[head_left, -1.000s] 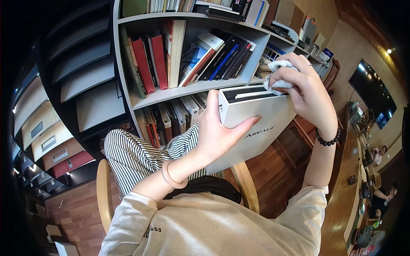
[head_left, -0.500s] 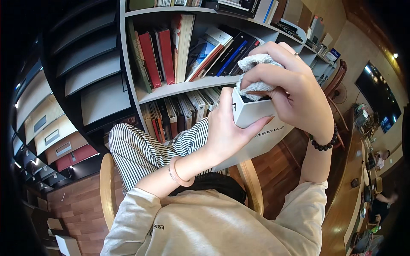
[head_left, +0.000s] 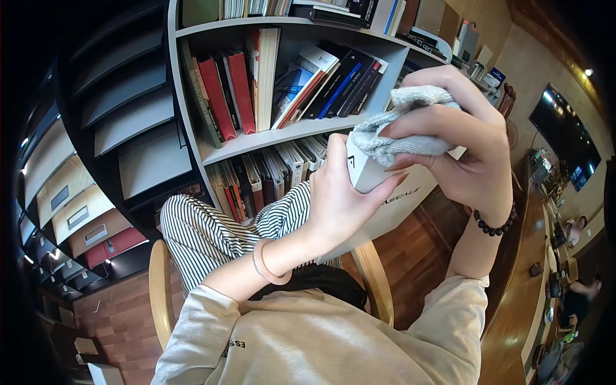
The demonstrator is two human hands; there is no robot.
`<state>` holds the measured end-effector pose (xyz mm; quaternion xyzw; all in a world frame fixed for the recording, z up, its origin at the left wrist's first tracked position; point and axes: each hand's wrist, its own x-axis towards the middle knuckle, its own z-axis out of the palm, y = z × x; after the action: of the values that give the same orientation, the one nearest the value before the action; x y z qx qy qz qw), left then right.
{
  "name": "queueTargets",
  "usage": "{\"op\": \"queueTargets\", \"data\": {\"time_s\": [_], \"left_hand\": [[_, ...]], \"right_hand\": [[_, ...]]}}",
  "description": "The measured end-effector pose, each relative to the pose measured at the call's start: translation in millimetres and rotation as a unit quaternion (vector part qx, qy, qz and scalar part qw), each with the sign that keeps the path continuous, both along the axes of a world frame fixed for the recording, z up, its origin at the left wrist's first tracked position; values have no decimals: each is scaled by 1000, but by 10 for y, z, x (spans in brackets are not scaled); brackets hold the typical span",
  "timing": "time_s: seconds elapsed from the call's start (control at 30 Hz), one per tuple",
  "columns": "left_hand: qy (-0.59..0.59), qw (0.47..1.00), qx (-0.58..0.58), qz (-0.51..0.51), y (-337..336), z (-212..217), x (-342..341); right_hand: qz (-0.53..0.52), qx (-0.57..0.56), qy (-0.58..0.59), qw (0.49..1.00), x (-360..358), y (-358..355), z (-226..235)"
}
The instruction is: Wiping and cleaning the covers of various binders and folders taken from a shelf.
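Note:
My left hand point(head_left: 337, 205) is closed on the near end of a long white box point(head_left: 403, 212) with dark lettering along its side, possibly a binder or slipcase. I have it raised above my lap, its long side tilted away to the right. A crumpled light grey cloth point(head_left: 377, 142) is gripped in my right hand point(head_left: 471, 144), fingers curled over it. The cloth lies against the box's upper edge and covers most of that narrow face. A bit of white edge shows beyond the cloth at the right.
In front stands a grey bookcase point(head_left: 244, 144) with red books point(head_left: 217, 96), dark books point(head_left: 343, 80) and a lower row of binders point(head_left: 289, 160). Slanted dark shelves point(head_left: 138, 115) rise at left. Chair armrests point(head_left: 160, 282) flank me. A long wooden table point(head_left: 513, 282) and other people are at right.
My right hand and the cloth have moved right along the box's upper edge, and the cloth is spread wider over it. My left hand keeps its hold. The view has shifted slightly.

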<state>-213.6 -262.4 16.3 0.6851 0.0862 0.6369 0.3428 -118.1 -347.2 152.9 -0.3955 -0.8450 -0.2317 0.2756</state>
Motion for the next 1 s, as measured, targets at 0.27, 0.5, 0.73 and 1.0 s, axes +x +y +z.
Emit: {"op": "queueTargets", "data": {"time_s": [0.27, 0.5, 0.73, 1.0], "left_hand": [[-7, 999, -34, -36, 84, -35, 36], [-18, 998, -31, -47, 85, -26, 13], [-7, 999, -16, -48, 81, -20, 12], [-10, 999, 3, -50, 78, -5, 42]], "right_hand": [[-124, 10, -77, 989, 294, -7, 45], [-186, -2, -72, 980, 560, -98, 43], [-241, 4, -39, 970, 911, -180, 12], [-290, 2, -22, 957, 1362, -251, 37]]}}
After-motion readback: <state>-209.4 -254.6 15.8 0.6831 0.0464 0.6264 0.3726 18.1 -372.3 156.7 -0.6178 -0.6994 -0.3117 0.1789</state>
